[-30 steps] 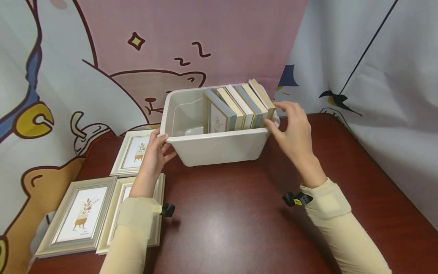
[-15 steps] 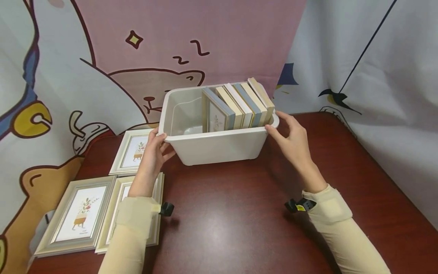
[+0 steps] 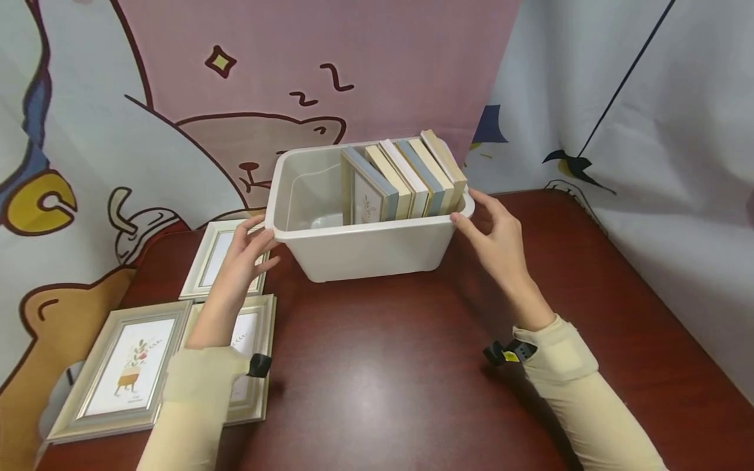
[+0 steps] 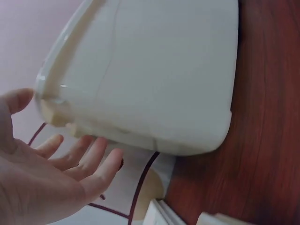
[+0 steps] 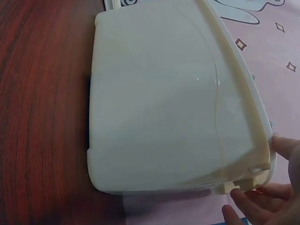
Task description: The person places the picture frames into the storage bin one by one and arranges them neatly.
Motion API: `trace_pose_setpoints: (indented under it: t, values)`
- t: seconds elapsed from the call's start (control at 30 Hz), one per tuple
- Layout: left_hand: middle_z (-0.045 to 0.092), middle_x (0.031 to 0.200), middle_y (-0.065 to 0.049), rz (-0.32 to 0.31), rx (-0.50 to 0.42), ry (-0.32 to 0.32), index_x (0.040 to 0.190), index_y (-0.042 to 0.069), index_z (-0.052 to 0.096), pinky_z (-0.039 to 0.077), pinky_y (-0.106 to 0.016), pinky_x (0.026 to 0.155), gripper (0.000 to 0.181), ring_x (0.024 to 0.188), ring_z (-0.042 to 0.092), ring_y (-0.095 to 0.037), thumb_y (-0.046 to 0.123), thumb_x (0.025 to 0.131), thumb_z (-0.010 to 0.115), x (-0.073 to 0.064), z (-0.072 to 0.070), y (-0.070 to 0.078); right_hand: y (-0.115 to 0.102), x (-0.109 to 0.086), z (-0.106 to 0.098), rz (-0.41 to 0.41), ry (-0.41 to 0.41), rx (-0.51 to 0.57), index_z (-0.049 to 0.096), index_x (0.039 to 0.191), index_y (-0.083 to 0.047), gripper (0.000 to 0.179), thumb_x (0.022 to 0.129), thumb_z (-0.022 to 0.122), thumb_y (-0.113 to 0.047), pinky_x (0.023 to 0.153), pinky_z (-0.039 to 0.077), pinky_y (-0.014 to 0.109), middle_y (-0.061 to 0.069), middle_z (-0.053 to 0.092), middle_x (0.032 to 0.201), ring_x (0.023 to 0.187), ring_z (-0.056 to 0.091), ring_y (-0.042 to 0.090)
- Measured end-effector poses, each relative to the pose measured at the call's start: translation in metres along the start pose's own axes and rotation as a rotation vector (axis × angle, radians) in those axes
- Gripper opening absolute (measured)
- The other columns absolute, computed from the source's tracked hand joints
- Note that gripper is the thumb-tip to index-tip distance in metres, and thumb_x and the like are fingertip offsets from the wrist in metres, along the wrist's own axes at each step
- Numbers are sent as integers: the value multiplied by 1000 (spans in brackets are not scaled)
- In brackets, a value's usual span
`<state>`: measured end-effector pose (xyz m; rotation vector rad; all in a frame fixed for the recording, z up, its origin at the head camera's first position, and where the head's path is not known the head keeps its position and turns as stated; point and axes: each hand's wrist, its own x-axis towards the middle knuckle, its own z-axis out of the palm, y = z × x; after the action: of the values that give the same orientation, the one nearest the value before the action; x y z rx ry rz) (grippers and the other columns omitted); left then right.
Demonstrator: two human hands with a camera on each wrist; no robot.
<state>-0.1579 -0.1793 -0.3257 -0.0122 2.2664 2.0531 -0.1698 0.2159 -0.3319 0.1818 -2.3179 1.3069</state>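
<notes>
A white plastic bin [image 3: 365, 252] stands on the table, with several picture frames [image 3: 406, 180] leaning in a row in its right part. My left hand [image 3: 238, 265] is at the bin's left rim, its fingers spread and relaxed. In the left wrist view the thumb is by the rim, and the fingers lie below it without gripping. At the right end, my right hand [image 3: 501, 245] holds the rim between thumb and fingers. The right wrist view has its thumb on the rim edge and fingertips under the lip [image 5: 246, 185].
Framed flower-pot prints [image 3: 120, 376] lie flat at the left of the dark red table [image 3: 377, 366], one partly under my left forearm. A curtain [image 3: 377, 59] with cartoon figures hangs behind the bin. The bin's left part shows its bare inner floor.
The right hand has moved from the rightmost frame down onto the bin's rim. The left hand has loosened from the left rim and shifted slightly left.
</notes>
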Motion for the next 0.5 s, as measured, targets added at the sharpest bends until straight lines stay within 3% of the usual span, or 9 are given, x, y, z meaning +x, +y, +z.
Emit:
trace_pose_setpoints:
  t: [0.23, 0.5]
  values:
    - [46, 147, -17, 36, 165, -56, 151, 3, 31, 52, -12, 91, 57, 110, 58, 5, 34, 105, 45, -26, -19, -6, -1, 1, 0, -1, -1, 9, 57, 141, -9, 54, 91, 73, -21, 80, 49, 3, 14, 65, 131, 100, 63, -2]
    - [52, 144, -16, -12, 304, -42, 149, 0, 37, 49, -8, 89, 55, 108, 55, 11, 34, 106, 45, -49, -34, -23, 2, 1, 0, 2, 2, 20, 56, 141, -9, 54, 91, 72, -22, 80, 50, 4, 13, 66, 131, 92, 59, -14]
